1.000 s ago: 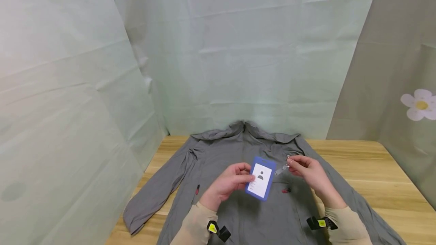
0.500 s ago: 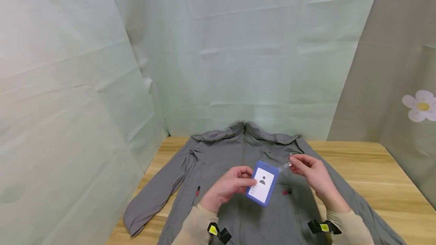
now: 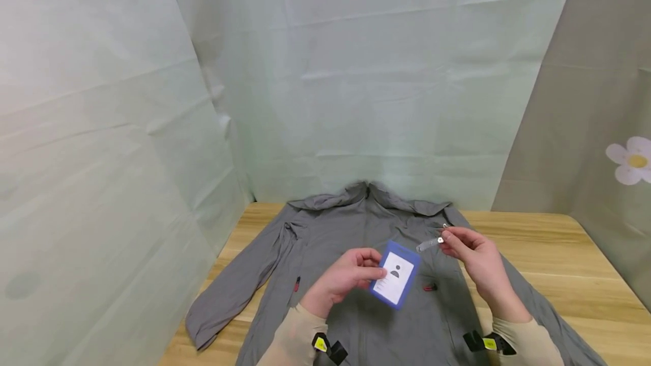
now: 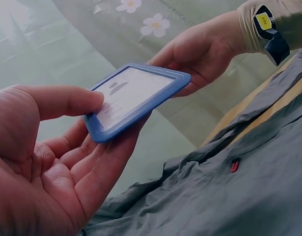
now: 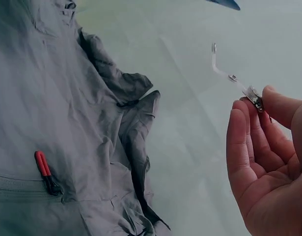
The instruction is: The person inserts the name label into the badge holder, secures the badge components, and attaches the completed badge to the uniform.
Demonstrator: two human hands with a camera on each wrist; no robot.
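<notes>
The left hand (image 3: pixel 347 273) pinches the badge (image 3: pixel 396 277), thumb on its face and fingers behind, above the jacket (image 3: pixel 338 244) and about midway between the left and right edges of the counter (image 3: pixel 554 253). The right hand (image 3: pixel 477 258) grips the metal clip (image 5: pixel 253 100) between thumb and fingers; its clear strap (image 3: pixel 428 245) points toward the badge, free end apart from it. The jacket's collar (image 3: pixel 333 201) lies along the far edge.
</notes>
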